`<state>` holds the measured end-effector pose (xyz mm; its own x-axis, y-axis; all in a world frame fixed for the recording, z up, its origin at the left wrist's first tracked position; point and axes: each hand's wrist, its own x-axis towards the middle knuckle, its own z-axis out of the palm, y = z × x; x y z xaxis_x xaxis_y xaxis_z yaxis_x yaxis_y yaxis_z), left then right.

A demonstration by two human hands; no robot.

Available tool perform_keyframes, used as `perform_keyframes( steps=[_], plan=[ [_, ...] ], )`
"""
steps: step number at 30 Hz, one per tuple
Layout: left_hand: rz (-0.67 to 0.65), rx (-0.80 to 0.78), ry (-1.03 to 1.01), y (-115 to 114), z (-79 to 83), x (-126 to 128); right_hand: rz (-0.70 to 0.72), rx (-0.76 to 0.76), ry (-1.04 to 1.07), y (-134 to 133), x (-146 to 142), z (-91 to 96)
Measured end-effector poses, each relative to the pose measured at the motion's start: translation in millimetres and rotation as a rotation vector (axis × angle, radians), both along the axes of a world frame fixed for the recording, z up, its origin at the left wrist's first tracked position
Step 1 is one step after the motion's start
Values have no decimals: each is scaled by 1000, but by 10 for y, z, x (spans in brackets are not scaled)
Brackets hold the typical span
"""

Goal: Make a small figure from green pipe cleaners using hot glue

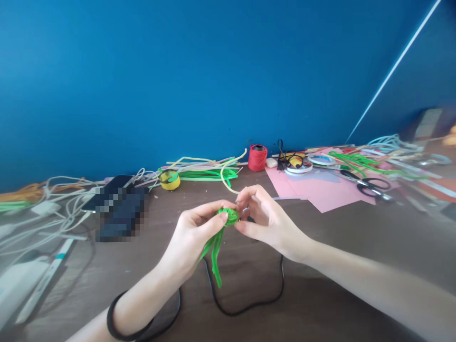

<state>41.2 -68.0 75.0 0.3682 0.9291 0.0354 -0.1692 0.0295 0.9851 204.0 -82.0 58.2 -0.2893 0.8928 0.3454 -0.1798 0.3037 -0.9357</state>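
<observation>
While my left hand (194,232) and right hand (261,216) pinched the green coil (231,216) at frame centre above the bench (320,266), fingers closed, slack grip risked unwinding; tails (213,254) dangled loose.

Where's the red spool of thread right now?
The red thread spool stands at the back of the table against the blue wall, just right of centre in the head view, between the green pipe cleaners and the pink paper.
</observation>
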Motion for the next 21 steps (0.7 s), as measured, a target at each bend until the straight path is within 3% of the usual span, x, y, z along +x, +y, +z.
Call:
perform_keyframes(
  steps=[21],
  plan=[
    [65,174,56,-102,-109,-20,86,-60,232,-49,-86,-30]
  ],
)
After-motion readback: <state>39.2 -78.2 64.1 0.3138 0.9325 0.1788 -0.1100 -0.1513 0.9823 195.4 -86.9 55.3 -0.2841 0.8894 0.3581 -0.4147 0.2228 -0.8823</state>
